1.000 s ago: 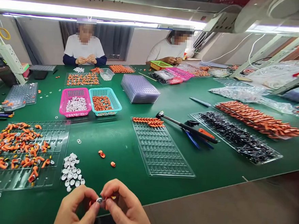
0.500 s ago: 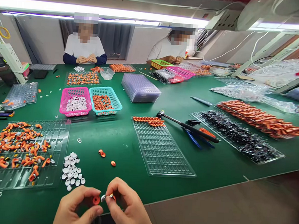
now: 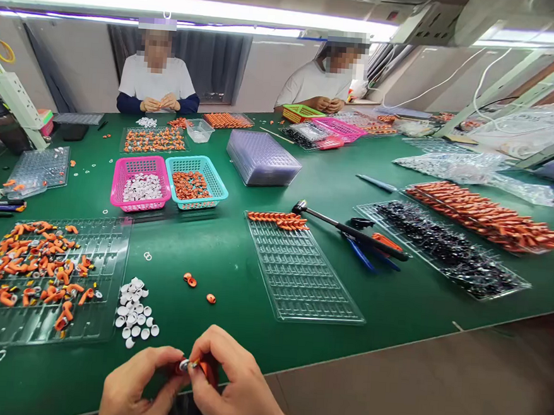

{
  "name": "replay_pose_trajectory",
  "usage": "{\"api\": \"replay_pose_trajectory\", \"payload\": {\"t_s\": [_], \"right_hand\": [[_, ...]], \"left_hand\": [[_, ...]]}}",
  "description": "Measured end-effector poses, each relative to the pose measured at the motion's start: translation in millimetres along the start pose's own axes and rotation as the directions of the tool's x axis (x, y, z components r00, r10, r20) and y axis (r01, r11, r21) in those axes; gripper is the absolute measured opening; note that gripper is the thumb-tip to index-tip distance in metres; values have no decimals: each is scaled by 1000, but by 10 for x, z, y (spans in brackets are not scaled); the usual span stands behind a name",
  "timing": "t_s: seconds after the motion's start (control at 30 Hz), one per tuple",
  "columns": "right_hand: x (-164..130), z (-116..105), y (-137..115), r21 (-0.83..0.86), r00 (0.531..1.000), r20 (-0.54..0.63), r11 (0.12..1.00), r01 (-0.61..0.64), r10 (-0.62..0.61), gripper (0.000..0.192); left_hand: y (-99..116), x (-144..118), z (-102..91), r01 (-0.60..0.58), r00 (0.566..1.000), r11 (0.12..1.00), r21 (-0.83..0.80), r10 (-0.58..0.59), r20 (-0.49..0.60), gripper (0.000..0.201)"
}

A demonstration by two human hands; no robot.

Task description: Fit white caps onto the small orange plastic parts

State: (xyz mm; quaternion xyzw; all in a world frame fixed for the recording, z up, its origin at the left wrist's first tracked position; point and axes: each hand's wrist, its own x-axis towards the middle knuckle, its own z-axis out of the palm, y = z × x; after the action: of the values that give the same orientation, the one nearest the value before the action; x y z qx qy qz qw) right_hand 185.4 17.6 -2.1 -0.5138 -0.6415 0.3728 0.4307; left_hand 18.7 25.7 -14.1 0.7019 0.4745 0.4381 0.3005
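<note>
Though tiny, orange part [image 3: 205, 369], silvery-tipped.

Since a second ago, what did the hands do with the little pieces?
The left hand and right hand pulled apart briefly, showing an orange ring, then pressed together again around the small orange piece. The white caps and clear tray stayed put.

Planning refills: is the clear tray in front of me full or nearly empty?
Nearly empty: the clear tray holds only one row of orange parts along its far edge; the other pockets are bare.
</note>
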Motion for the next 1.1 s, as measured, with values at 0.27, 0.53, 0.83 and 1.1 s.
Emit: {"api": "replay_pose_trajectory", "payload": {"t_s": [0.27, 0.53, 0.83, 1.1], "right_hand": [[5, 35, 2, -94, 999, 8, 995, 39, -38, 14], [19, 29, -4, -80, 999, 39, 996, 29, -26, 16], [76, -5, -81, 73, 991, 86, 991, -111, 105, 15], [158, -57, -66, 425, 908, 319, 816, -392, 270, 5]], "left_hand": [[-67, -33, 0, -85, 996, 995, 44, 85, 13, 15], [-60, -17, -11, -84, 996, 996, 18, 84, 19, 19], [-9, -6, -21, -96, 995, 995, -21, 96, 0, 18], [-17, -6, -25, -140, 990, 982, -129, 141, 2, 22]]}}
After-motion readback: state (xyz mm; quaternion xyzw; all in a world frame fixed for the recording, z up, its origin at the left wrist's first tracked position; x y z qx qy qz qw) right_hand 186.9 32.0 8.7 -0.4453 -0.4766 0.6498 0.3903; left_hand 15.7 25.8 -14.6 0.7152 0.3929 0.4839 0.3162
